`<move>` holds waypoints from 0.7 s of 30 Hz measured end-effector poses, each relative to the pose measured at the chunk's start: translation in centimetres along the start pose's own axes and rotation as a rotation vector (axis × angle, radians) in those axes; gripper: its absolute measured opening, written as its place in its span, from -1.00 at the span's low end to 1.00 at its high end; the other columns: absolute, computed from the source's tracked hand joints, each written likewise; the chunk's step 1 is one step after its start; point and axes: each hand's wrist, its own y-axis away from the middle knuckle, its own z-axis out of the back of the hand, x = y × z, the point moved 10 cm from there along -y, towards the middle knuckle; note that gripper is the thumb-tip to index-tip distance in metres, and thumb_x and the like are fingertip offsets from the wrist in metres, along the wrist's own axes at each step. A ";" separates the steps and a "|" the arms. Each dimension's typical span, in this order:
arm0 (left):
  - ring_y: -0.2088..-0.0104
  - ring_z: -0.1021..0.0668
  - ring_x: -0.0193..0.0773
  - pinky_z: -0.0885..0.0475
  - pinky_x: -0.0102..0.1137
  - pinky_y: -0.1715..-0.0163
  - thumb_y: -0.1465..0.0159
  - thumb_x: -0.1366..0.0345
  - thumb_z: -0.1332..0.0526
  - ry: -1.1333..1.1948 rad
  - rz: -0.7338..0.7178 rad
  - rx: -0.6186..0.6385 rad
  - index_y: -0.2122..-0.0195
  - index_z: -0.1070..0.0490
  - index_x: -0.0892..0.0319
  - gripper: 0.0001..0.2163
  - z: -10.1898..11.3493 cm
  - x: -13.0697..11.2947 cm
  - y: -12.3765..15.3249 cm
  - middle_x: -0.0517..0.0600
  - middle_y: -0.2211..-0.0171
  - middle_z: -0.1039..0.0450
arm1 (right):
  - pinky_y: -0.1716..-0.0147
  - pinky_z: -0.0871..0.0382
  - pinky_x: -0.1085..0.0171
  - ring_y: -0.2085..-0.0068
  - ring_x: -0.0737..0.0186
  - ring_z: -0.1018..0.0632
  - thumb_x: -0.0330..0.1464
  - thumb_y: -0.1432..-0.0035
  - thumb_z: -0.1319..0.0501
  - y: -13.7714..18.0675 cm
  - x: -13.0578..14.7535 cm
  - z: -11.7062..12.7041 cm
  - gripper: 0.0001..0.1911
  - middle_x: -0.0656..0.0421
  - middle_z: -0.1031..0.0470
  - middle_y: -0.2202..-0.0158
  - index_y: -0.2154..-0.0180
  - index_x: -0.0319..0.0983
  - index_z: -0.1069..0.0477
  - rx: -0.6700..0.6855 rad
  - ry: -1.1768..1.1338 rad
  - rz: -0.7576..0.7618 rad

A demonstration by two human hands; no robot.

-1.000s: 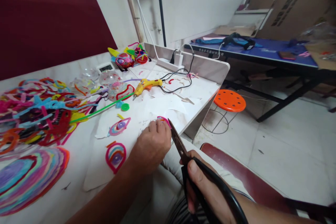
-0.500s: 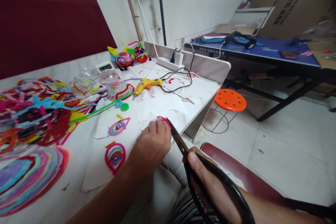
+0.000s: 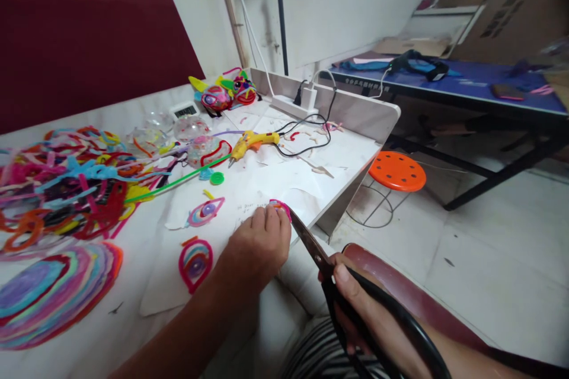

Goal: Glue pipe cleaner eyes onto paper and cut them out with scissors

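Observation:
My left hand (image 3: 263, 238) is closed on a small pink-edged pipe-cleaner piece (image 3: 281, 208), most of it hidden behind the fingers. My right hand (image 3: 355, 290) grips large black-handled scissors (image 3: 316, 251); their dark blades point up and left, with the tips at the pink edge of the piece. Left of my left hand, two eye-shaped pipe-cleaner pieces lie on white paper: a pink-and-blue eye (image 3: 207, 211) and a magenta-rimmed eye (image 3: 195, 265). Handwriting shows on the paper beside my fingers.
A yellow glue gun (image 3: 253, 145) lies on the table, its cord running to a power strip (image 3: 293, 105). Heaped pipe cleaners (image 3: 84, 172) and clear plastic balls (image 3: 191, 128) are on the left. An orange stool (image 3: 397, 170) stands beyond the table's right edge.
The view has shifted slightly, so the scene sits a little farther right. The scissors and my right hand have moved slightly right and down; my left hand keeps its hold on the piece.

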 end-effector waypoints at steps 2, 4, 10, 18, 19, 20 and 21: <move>0.32 -0.60 -0.14 -0.50 -0.38 0.47 -0.28 0.56 -0.16 -0.001 -0.005 -0.029 0.09 -0.48 0.43 -0.80 0.3 0.0 0.3 0.22 0.26 -0.57 | 0.63 -0.13 0.38 0.65 0.42 -0.20 0.23 -0.26 0.08 0.2 0.0 0.4 -0.42 0.38 -0.15 0.66 0.35 -0.16 -0.15 0.026 -0.012 0.004; 0.28 -0.62 -0.12 -0.53 -0.38 0.44 -0.29 0.54 -0.18 -0.003 -0.014 -0.062 0.10 -0.48 0.43 -0.81 0.7 0.0 0.6 0.23 0.25 -0.57 | 0.60 -0.16 0.37 0.64 0.43 -0.18 0.22 -0.26 0.07 0.4 -0.1 1.0 -0.42 0.38 -0.15 0.65 0.33 -0.17 -0.18 0.048 -0.042 -0.020; 0.17 -0.63 -0.06 -0.58 -0.32 0.31 -0.32 0.54 -0.12 0.034 -0.036 -0.044 0.07 -0.46 0.43 -0.80 0.9 0.1 1.2 0.29 0.18 -0.57 | 0.64 -0.16 0.43 0.64 0.46 -0.17 0.18 -0.29 0.06 0.2 0.4 2.2 -0.44 0.39 -0.16 0.62 0.21 -0.19 -0.22 0.160 -0.070 -0.021; 0.05 -0.60 0.06 -0.59 -0.18 0.20 -0.33 0.54 -0.09 0.188 0.032 -0.019 -0.02 -0.41 0.44 -0.74 1.7 0.5 2.6 0.33 0.02 -0.52 | 0.64 -0.25 0.48 0.64 0.48 -0.32 0.03 -0.31 -0.11 0.2 0.0 3.6 -0.59 0.32 -0.30 0.55 0.19 -0.20 -0.30 0.321 -0.066 -0.093; 0.03 -0.59 0.07 -0.59 -0.18 0.19 -0.33 0.53 -0.09 0.198 0.027 0.004 -0.03 -0.40 0.43 -0.73 1.8 0.4 2.8 0.33 -0.01 -0.51 | 0.61 -0.31 0.45 0.62 0.45 -0.35 0.05 -0.30 -0.12 0.1 0.0 4.0 -0.57 0.31 -0.30 0.55 0.17 -0.19 -0.33 0.312 -0.064 -0.098; 0.02 -0.59 0.07 -0.59 -0.17 0.18 -0.33 0.53 -0.09 0.208 0.021 0.021 -0.04 -0.40 0.43 -0.72 1.9 0.4 2.9 0.33 -0.03 -0.50 | 0.58 -0.36 0.40 0.61 0.41 -0.36 0.09 -0.27 -0.12 0.0 0.1 4.4 -0.53 0.30 -0.29 0.55 0.13 -0.18 -0.35 0.294 -0.059 -0.099; 0.01 -0.58 0.08 -0.59 -0.16 0.16 -0.33 0.53 -0.09 0.216 0.015 0.032 -0.05 -0.39 0.43 -0.71 2.0 0.4 3.1 0.33 -0.03 -0.49 | 0.56 -0.39 0.36 0.60 0.38 -0.37 0.13 -0.23 -0.13 -0.1 0.2 4.9 -0.47 0.30 -0.28 0.56 0.08 -0.17 -0.37 0.274 -0.051 -0.103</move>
